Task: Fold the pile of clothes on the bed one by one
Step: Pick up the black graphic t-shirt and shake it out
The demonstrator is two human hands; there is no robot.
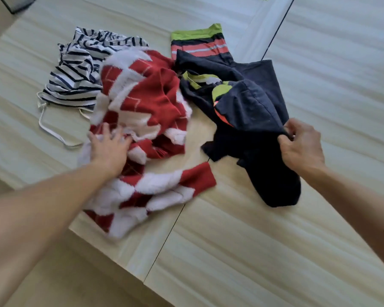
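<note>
Three crumpled garments lie on the pale bed surface (253,251). A red and white knit sweater (142,111) is heaped in the middle, and my left hand (110,149) rests on its near left part with fingers spread. To its right lies a dark navy shirt (253,107) with green, red and grey stripes; my right hand (302,145) pinches its right edge between thumb and fingers. A white top with navy stripes (80,72) and thin white straps is bunched at the far left, touching the sweater.
A dark seam (164,244) runs diagonally across the surface from the near edge up to the far right. The near left edge of the bed drops to the floor (53,273). A dark object (16,3) sits at the top left corner.
</note>
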